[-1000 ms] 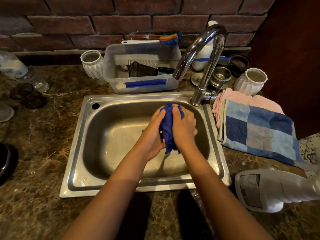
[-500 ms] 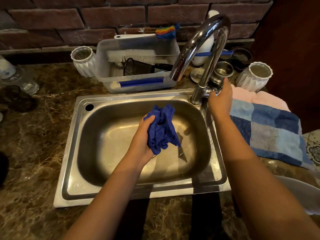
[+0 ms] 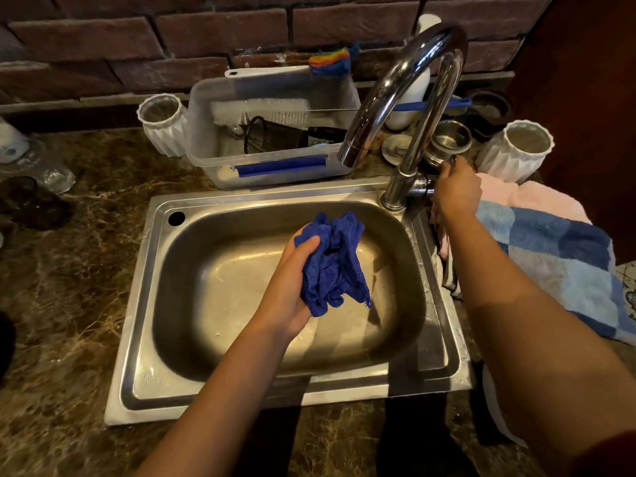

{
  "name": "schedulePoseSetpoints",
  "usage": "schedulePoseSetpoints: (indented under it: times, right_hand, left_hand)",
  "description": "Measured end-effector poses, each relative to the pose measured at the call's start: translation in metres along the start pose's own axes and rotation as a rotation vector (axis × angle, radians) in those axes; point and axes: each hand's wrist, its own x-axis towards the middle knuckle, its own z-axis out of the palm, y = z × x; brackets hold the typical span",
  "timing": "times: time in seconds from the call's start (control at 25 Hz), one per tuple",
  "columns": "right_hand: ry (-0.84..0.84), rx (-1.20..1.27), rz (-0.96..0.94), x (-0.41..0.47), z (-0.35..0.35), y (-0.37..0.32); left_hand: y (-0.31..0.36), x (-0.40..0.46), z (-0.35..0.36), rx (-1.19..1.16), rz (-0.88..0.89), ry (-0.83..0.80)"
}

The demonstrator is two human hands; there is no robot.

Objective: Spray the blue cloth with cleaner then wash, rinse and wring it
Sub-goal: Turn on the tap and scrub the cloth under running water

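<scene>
The blue cloth (image 3: 332, 261) is bunched up in my left hand (image 3: 290, 287), held over the middle of the steel sink (image 3: 144, 304), below and in front of the spout. My right hand (image 3: 456, 189) is closed around the tap handle at the base of the chrome faucet (image 3: 402, 94), at the sink's back right corner. No water shows at the spout. The white spray bottle (image 3: 495, 404) lies at the right behind my right forearm, mostly hidden.
A clear plastic tub (image 3: 275, 132) with brushes stands behind the sink. White ribbed cups (image 3: 165, 122) (image 3: 516, 149) flank it. A blue checked towel (image 3: 557, 263) over a pink one lies right of the sink. A brick wall (image 3: 206, 36) backs the marble counter (image 3: 69, 270).
My right hand let go of the cloth and moved up right to the tap handle. My left hand alone now holds the cloth, which has loosened from a tight roll into a bunch.
</scene>
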Motion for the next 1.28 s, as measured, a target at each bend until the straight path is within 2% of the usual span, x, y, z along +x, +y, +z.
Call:
schedulePoseSetpoints:
  times: [0.28, 0.84, 1.16, 1.28]
  right_hand:
    - [0.020, 0.001, -0.023, 0.004, 0.001, 0.003]
    - [-0.007, -0.006, 0.051, 0.012, -0.003, 0.004]
    - [-0.042, 0.052, 0.123, 0.012, -0.003, 0.001]
    - [-0.102, 0.154, 0.193, 0.006, -0.008, -0.003]
  left_hand:
    - [0.004, 0.002, 0.004, -0.022, 0.003, -0.001]
    - [0.008, 0.002, 0.003, -0.069, 0.001, 0.030]
    - [0.009, -0.001, 0.002, -0.067, -0.002, 0.046]
    - [0.007, -0.001, 0.002, -0.072, -0.002, 0.043]
